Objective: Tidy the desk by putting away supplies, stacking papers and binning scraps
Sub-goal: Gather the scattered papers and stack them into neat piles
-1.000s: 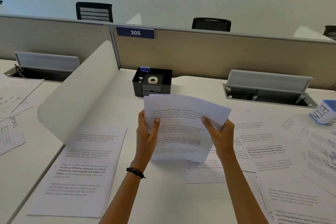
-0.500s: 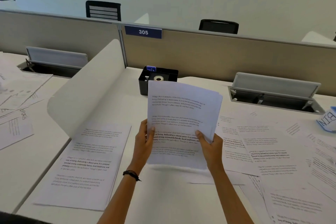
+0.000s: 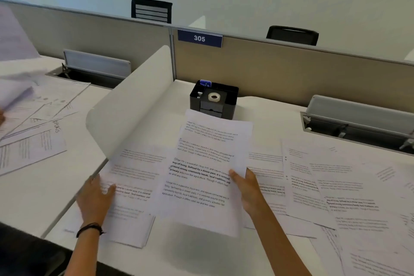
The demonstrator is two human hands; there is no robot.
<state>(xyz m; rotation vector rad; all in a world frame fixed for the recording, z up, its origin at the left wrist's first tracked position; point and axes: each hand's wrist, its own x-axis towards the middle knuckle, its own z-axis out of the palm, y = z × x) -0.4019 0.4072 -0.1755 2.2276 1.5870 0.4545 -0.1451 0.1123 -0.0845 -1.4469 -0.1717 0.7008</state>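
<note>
My right hand (image 3: 248, 188) grips the right edge of a sheaf of printed papers (image 3: 201, 172), thumb on top, holding it tilted low over the desk. My left hand (image 3: 96, 197) has let go of that sheaf and rests, fingers spread, on the left edge of a paper stack (image 3: 130, 188) lying flat on the desk to the left. The sheaf partly overlaps that stack. Several loose printed sheets (image 3: 331, 188) lie scattered over the right side of the desk.
A black desk organiser (image 3: 212, 101) with a tape roll (image 3: 214, 97) stands at the back against the beige partition (image 3: 291, 69). A curved white divider (image 3: 134, 101) rises on the left. More papers (image 3: 33, 132) cover the neighbouring desk. An open cable tray (image 3: 358, 123) sits back right.
The sheaf has come down from upright to a low tilt over the left stack. My left hand released it and moved left onto the flat stack. The view has swung right and down.
</note>
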